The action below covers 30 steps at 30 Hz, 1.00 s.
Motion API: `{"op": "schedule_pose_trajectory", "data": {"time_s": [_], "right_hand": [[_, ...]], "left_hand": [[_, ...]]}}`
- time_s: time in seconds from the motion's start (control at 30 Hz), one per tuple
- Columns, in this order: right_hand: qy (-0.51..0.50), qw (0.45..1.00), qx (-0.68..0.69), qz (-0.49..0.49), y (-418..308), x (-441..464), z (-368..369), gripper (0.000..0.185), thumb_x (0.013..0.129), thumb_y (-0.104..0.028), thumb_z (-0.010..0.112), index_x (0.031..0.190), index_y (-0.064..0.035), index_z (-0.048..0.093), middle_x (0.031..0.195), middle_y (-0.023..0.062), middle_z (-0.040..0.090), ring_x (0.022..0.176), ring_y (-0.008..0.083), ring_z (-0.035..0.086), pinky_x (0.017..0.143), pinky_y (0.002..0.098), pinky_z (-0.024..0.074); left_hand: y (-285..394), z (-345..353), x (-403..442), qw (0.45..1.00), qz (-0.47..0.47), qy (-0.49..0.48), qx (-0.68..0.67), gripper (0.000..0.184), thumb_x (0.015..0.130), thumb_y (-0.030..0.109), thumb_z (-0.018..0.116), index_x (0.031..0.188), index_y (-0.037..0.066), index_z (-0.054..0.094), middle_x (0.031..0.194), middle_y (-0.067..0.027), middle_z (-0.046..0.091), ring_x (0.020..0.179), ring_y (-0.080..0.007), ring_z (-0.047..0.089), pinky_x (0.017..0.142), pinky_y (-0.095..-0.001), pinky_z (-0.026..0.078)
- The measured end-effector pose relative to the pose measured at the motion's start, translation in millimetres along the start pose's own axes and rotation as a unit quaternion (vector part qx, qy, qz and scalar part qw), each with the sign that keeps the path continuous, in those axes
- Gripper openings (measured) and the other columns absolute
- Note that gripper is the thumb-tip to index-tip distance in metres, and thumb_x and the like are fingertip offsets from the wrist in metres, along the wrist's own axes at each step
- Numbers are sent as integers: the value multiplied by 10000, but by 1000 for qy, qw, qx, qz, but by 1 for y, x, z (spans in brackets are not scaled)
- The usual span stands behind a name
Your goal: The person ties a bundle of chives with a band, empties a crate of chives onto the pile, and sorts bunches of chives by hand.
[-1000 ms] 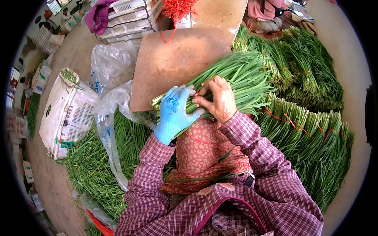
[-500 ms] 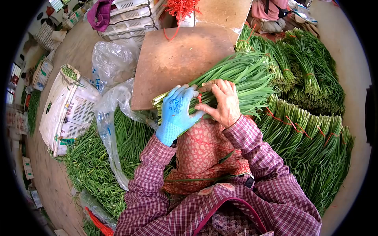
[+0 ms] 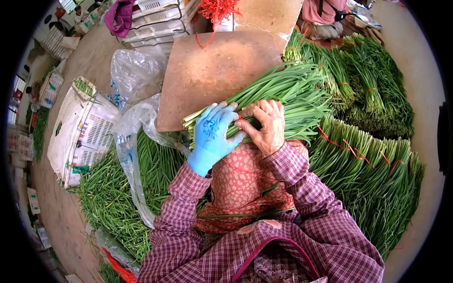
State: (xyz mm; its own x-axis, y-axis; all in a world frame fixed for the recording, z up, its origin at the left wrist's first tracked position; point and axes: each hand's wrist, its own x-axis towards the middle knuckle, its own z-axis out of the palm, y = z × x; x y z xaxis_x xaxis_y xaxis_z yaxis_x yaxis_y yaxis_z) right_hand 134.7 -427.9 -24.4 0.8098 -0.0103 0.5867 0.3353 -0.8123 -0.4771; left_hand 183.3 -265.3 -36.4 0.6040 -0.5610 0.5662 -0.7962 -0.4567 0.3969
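Note:
A thick bundle of garlic chives [image 3: 283, 92] lies across the front of the brown board [image 3: 212, 70], cut ends to the left and leaves to the right. My left hand [image 3: 212, 129], in a blue glove, is wrapped over the stems near the cut ends. My bare right hand [image 3: 264, 123] lies close beside it on the bundle, thumb and fingers closed at a red tie [image 3: 239, 116]. Only a bit of the tie shows between the hands; how the fingertips hold it is mostly hidden.
Tied garlic chive bundles [image 3: 363, 184] are stacked on the right, loose chives [image 3: 113, 203] on the left beside a clear plastic bag [image 3: 137, 160]. Red ties [image 3: 219, 9] hang behind the board near stacked white crates [image 3: 158, 23]. Another person [image 3: 321, 14] is partly visible at top right.
My right hand has shifted slightly left, closer to my left hand, and its fingers are drawn in more. Less of the red tie shows. My left hand stays on the stems.

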Motion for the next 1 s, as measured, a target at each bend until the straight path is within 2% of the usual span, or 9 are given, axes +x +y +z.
{"op": "schedule_pose_trajectory", "data": {"time_s": [0.2, 0.33, 0.47, 0.53, 0.63, 0.73, 0.8, 0.9, 1.0], "right_hand": [[14, 1000, -2, 15, -6, -3, 3, 165, 732, -252, 716, 821, -130, 650, 822, 44, 554, 849, 263, 510, 880, 428, 352], [67, 997, -44, -22, -6, -8, 10, 114, 742, -220, 691, 827, -155, 652, 846, 13, 584, 911, 244, 536, 986, 511, 313], [76, 995, -21, -64, -5, 7, 21, 124, 760, -201, 679, 851, -136, 625, 834, 10, 594, 899, 232, 546, 1013, 532, 301], [70, 995, -6, -76, 4, 18, 23, 131, 767, -203, 675, 851, -126, 610, 817, 21, 591, 880, 229, 551, 1003, 527, 315], [62, 995, 47, -68, 15, 39, 27, 153, 784, -217, 664, 812, -93, 578, 761, 57, 573, 797, 257, 548, 964, 503, 346], [55, 992, 79, -88, 25, 51, 36, 149, 791, -210, 650, 787, -82, 575, 717, 69, 552, 764, 278, 534, 947, 495, 352], [64, 989, 95, -90, 27, 53, 39, 155, 781, -194, 659, 775, -68, 570, 722, 71, 557, 762, 276, 534, 944, 485, 353], [78, 984, 106, -121, 19, 56, 34, 154, 757, -174, 675, 776, -64, 568, 733, 73, 555, 760, 278, 527, 909, 472, 375], [81, 981, 60, -168, 0, 48, 20, 154, 715, -143, 691, 794, -66, 584, 761, 82, 550, 768, 285, 510, 818, 409, 419]], "left_hand": [[1, -1, 0, 1000, -9, 4, -1, 355, 678, 254, 761, 926, 78, 578, 1138, -121, 622, 1079, -318, 570, 991, -451, 401], [-2, 0, 2, 1000, -30, 2, 0, 510, 624, 258, 791, 1045, 65, 576, 1068, -83, 639, 1065, -313, 581, 981, -451, 418], [-8, -10, 16, 984, -142, -56, -97, 733, 584, 224, 836, 1206, 36, 495, 1116, -148, 613, 1011, -317, 584, 911, -420, 441], [-12, -21, 24, 989, -117, -88, -9, 982, 579, 423, 823, 1353, 26, 367, 1155, -201, 568, 1059, -379, 545, 1004, -467, 367], [-3, -26, 35, 953, -73, -203, 212, 1248, 503, 671, 761, 1378, -70, 267, 1308, -236, 435, 1238, -358, 413, 1082, -503, 230], [-5, -18, 45, 921, -91, -254, 282, 1282, 481, 751, 705, 1375, -70, 291, 1326, -212, 427, 1266, -313, 372, 1071, -469, 247], [-14, -14, 51, 912, -114, -275, 282, 1231, 499, 693, 741, 1366, -71, 315, 1295, -217, 464, 1235, -312, 422, 1055, -449, 282], [-36, -10, 49, 947, -142, -244, 151, 1073, 545, 564, 780, 1347, -28, 382, 1170, -217, 583, 1095, -335, 567, 963, -411, 411], [-52, -11, 60, 937, -197, -272, 93, 1037, 545, 562, 779, 1346, 23, 403, 1185, -194, 590, 1093, -332, 576, 927, -418, 449]]}}
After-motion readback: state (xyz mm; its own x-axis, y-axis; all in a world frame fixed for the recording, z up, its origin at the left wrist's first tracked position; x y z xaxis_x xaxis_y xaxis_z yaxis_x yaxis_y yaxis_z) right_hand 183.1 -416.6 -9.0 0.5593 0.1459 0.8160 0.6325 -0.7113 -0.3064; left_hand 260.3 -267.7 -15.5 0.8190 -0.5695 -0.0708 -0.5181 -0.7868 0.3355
